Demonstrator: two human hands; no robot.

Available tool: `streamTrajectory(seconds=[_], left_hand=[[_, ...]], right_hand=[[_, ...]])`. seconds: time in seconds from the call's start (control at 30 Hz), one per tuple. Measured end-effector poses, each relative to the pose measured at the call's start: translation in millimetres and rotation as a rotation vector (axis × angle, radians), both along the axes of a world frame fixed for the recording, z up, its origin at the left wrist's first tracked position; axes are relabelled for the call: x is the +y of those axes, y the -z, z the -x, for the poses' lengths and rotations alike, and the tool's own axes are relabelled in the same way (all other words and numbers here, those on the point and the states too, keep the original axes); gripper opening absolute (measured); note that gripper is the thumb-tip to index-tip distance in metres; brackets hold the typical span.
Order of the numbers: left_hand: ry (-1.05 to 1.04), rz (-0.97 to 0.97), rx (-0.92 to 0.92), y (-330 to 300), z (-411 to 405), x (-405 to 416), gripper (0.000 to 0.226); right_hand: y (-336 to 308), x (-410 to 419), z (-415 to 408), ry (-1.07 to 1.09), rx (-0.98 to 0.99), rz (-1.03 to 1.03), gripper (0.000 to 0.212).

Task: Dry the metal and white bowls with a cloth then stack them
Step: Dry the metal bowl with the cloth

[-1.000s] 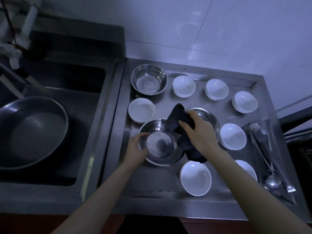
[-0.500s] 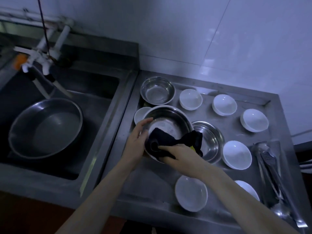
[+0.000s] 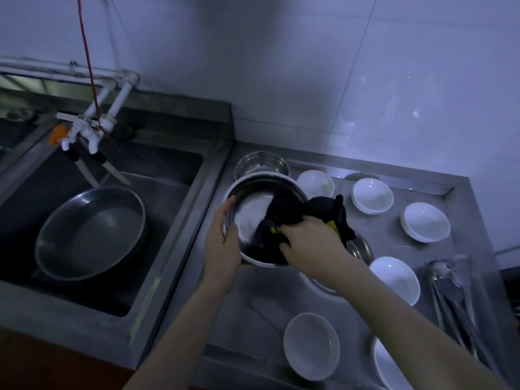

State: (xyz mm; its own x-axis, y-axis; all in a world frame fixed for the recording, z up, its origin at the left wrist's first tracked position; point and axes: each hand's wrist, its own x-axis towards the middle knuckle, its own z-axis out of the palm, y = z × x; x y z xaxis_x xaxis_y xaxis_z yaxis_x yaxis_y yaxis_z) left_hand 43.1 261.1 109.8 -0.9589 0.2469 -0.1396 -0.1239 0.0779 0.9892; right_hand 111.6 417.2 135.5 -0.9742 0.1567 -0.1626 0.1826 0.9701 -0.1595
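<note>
While we work from the near edge of the steel desk outward, the closest things are two white bowls, upright and apart from each other, not yet touched by the cloth as far as we can judge. Just beyond them our hands meet at the metal bowl, which we hold lifted and tilted toward us above the desk. Our left hand grips its near-left rim, thumb inside and fingers curled under the wall; our right hand is bunched round the dark cloth, pressing it into the bowl's inner wall. We judge this bowl light, stiff and thin-walled, and slippery if wet, so the rim is the place to hold it, with the cloth doing the rubbing. The cloth is soft and takes the bowl's curve. Under our right wrist a second metal bowl rests on the desk, partly hidden. Farther off stand more white bowls; these look like ceramic, heavier and chippable, best cupped from beneath and set down gently when stacked. Farthest back sits a third metal bowl near the wall.
</note>
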Motion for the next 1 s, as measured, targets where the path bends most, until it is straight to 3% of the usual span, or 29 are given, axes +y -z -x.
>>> streamTrajectory(seconds=[0.13,0.23,0.3,0.47,0.6,0.77,0.9,1.0], left_hand=[[0.054,-0.015,0.0,-4.3,11.9,-5.4,0.038],[0.097,-0.064,-0.094,-3.4,16.5,-13.9,0.033],[0.141,-0.057,-0.144,-6.0,25.1,-24.0,0.042],[0.119,-0.082,-0.121,-13.9,63.8,-67.0,0.036],[0.216,-0.048,-0.034,-11.5,79.0,-93.1,0.054],[0.326,-0.012,0.133,-12.0,82.8,-108.8,0.063],[0.372,-0.085,0.139,-14.9,82.1,-117.0,0.059],[0.381,-0.178,-0.001,-23.2,78.5,-113.3,0.047]], right_hand=[[-13.9,-21.9,-1.1,-0.052,-0.221,0.409,0.04],[-9.7,-52.3,24.2,0.065,-0.139,0.643,0.038],[-8.8,-73.7,40.7,0.193,-0.042,0.736,0.04],[-21.7,-112.7,53.0,0.18,-0.129,0.594,0.032],[-26.8,-117.5,45.9,0.169,-0.21,0.23,0.03],[-7.8,-111.3,50.0,0.145,-0.079,-0.139,0.048],[-7.6,-119.0,70.1,0.235,0.048,0.034,0.061],[-15.7,-139.9,80.9,0.151,0.076,0.31,0.064]])
